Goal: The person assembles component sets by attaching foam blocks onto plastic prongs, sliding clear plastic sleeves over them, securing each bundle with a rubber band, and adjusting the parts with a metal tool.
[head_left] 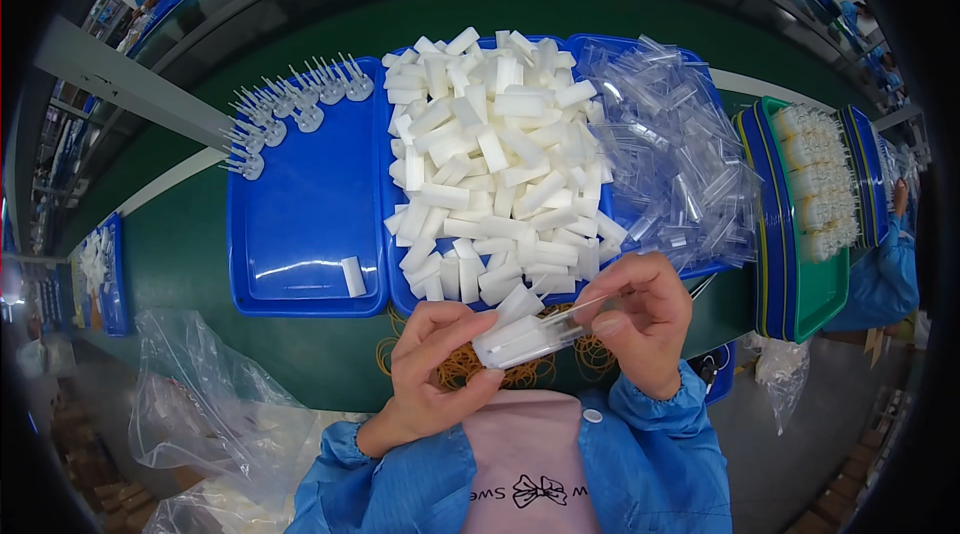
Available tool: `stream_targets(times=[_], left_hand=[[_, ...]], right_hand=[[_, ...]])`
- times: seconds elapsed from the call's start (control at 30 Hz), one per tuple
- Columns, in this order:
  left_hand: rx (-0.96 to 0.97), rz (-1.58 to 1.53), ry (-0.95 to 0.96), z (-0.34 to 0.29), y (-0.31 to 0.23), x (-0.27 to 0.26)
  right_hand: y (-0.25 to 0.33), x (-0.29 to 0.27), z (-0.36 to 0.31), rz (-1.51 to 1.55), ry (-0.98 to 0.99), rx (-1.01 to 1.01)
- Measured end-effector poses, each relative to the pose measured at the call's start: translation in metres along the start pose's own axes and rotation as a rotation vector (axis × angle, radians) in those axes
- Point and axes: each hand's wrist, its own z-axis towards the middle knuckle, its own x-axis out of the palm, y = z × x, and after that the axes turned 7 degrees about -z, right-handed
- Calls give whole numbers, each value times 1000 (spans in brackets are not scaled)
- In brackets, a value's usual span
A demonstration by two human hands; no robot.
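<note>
Close to my body, in front of the trays, I hold a clear plastic part with thin prongs (548,332) and white blocks around its near end. My left hand (432,366) is closed on the white block end, thumb and fingers on either side. The fingers of my right hand (645,319) pinch the thin prongs at the other end. A white block (518,304) stands tilted between my hands; whether it is attached I cannot tell. Just beyond lies a heap of white blocks (490,154) in a blue tray. Clear plastic sleeves (680,159) fill the tray on the right.
The left blue tray (310,224) holds several clear pronged parts (300,99) at its far edge and one white block (353,276). Yellowish rubber bands (460,369) lie at the near table edge. Stacked trays (825,299) stand right; a plastic bag (195,399) lies left.
</note>
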Motion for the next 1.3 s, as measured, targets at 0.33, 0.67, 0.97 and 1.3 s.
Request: stream_targets(times=[0.33,0.67,0.97,1.3], left_hand=[[18,55,80,5,-4,-1],[-17,-105,159,2,3,-4],[-4,-122,196,2,1,-2],[-159,-220,-23,-2,2,2]], right_hand=[[-1,-1,3,-302,-5,-132],[2,1,8,-369,22,-182],[4,-3,10,-269,100,-31],[6,-2,8,-468,94,-114]])
